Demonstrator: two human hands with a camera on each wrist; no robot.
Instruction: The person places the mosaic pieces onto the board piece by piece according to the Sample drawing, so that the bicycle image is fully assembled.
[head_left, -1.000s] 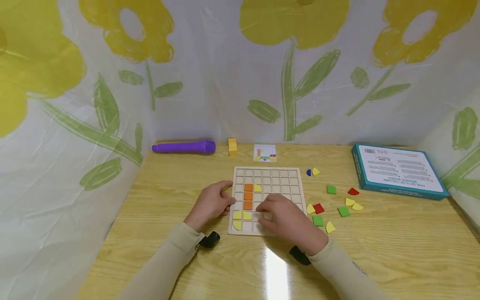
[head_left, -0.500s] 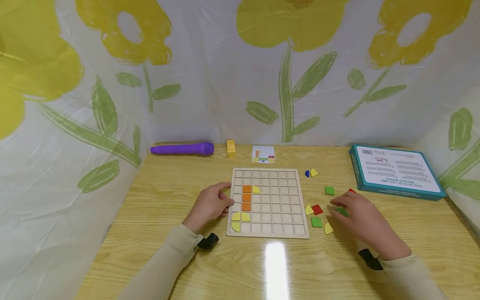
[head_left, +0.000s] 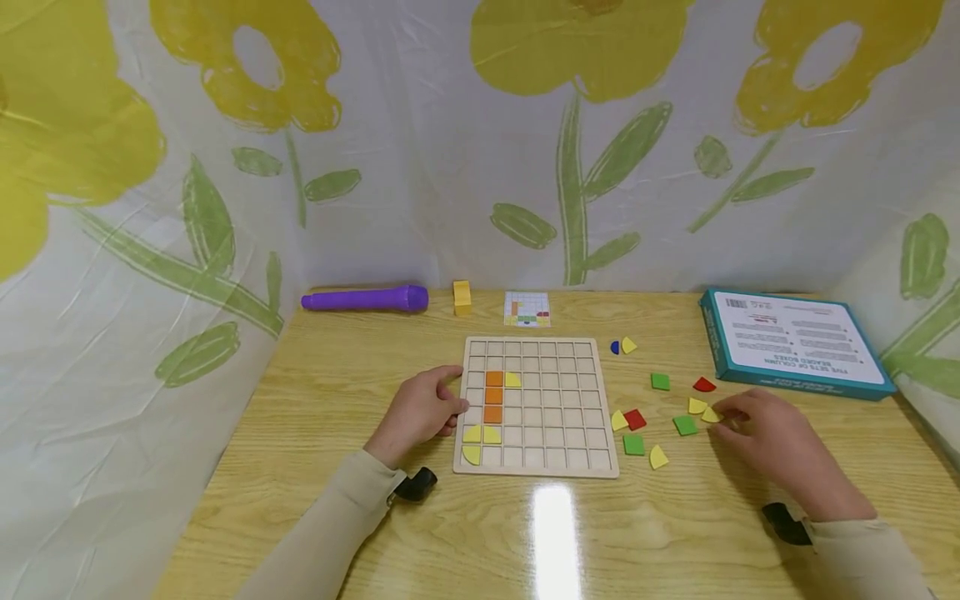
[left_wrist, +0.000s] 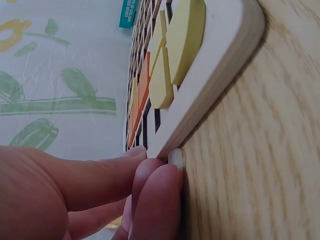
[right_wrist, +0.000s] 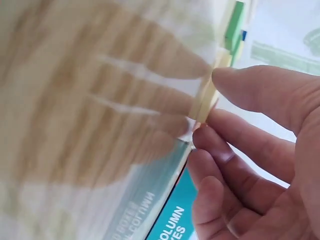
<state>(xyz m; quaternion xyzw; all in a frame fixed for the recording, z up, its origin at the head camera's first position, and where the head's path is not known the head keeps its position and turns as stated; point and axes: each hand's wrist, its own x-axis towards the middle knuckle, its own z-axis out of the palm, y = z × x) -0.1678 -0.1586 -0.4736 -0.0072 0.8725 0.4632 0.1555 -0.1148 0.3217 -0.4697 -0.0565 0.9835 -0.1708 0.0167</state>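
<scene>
My left hand (head_left: 420, 410) holds the left edge of a wooden grid board (head_left: 564, 468), fingertips right at its rim (left_wrist: 200, 107). In the board's cells sit orange squares (head_left: 493, 396) in a column and several yellow quarter-circle tiles (head_left: 471, 454). To the right, my right hand (head_left: 780, 446) pinches a loose yellow quarter-circle tile (head_left: 709, 415) between thumb and index finger, low over the table. The right wrist view shows that tile (right_wrist: 206, 97) edge-on between the fingertips. Close by lie another yellow tile (head_left: 697, 406), a green square (head_left: 685, 426) and a red quarter-circle (head_left: 704, 384).
Other loose tiles lie between board and right hand, among them a red square (head_left: 635, 419) and a green square (head_left: 633, 445). Behind the board are a pattern card (head_left: 527, 309), a yellow block (head_left: 462, 297) and a purple microphone (head_left: 365, 298). A teal box (head_left: 798, 343) stands back right.
My right hand has moved from over the board rightward to the loose tiles, and its fingers have come to the yellow quarter-circle tile. The left hand stays at the board's edge.
</scene>
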